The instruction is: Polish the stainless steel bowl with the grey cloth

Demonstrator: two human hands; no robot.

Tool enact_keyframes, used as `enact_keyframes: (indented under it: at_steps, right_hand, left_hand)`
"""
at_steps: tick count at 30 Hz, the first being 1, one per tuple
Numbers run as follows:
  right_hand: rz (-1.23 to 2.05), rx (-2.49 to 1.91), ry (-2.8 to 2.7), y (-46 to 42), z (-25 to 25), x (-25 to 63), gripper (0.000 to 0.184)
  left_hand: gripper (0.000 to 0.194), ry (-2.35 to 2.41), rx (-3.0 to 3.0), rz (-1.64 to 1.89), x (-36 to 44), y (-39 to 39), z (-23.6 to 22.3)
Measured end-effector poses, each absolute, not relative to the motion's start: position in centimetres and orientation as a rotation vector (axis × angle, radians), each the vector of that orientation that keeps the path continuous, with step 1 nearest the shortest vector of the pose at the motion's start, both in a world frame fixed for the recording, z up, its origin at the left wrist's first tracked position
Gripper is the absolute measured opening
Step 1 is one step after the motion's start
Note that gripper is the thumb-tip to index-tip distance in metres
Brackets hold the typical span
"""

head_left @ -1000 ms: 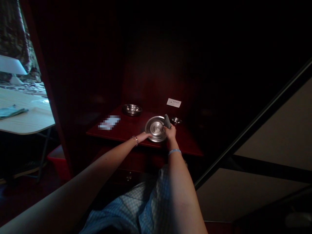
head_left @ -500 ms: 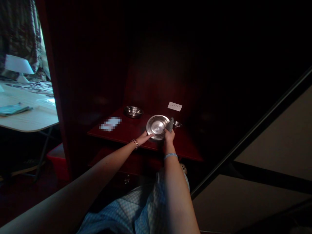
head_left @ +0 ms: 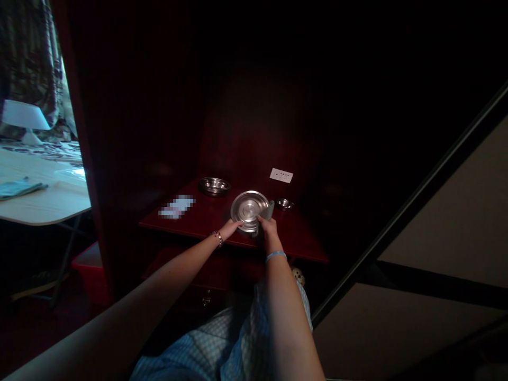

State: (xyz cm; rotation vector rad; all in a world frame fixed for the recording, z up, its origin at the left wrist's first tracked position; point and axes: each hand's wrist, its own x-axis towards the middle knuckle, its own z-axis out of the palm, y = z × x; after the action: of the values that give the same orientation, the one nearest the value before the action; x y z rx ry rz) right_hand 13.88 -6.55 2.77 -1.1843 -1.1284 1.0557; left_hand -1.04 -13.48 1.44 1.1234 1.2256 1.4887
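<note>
A shiny metal basin [head_left: 249,207] is held above the front part of a dark red desk [head_left: 222,211], its hollow facing me. My left hand [head_left: 230,229] grips its lower left rim, thumb over the edge. At the right rim, my right hand [head_left: 267,226] is closed on a grey cloth [head_left: 268,210] that lies against the metal. Behind on the desk, to the left, several similar metal bowls [head_left: 214,185] appear stacked. One small metal bowl [head_left: 284,203] sits to the right of the basin.
A white socket panel [head_left: 281,175] is on the back wall. A blurred-out light item [head_left: 177,207] lies at the desk's left. Further left are a pale table [head_left: 51,203], a white lamp [head_left: 26,116] and a red box [head_left: 89,264]. A slanted dark-edged panel [head_left: 397,328] is at right.
The basin has shifted slightly left and down. My right hand has moved the cloth from standing up beside the rim to lying lower against it, revealing more of the small bowl.
</note>
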Motion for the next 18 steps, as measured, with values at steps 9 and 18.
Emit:
enact_keyframes:
  at_steps: [9, 18]
  right_hand:
    - [0.753, -1.351, -1.170, -8.1, 5.1, 14.2, 0.025]
    - [0.672, -1.368, -1.207, -8.5, 6.3, 15.4, 0.024]
  left_hand:
    - [0.016, 1.211, 1.156, 1.424, -1.3, -13.3, 1.1]
    - [0.002, 1.295, 1.203, 1.372, -1.4, -13.1, 0.9]
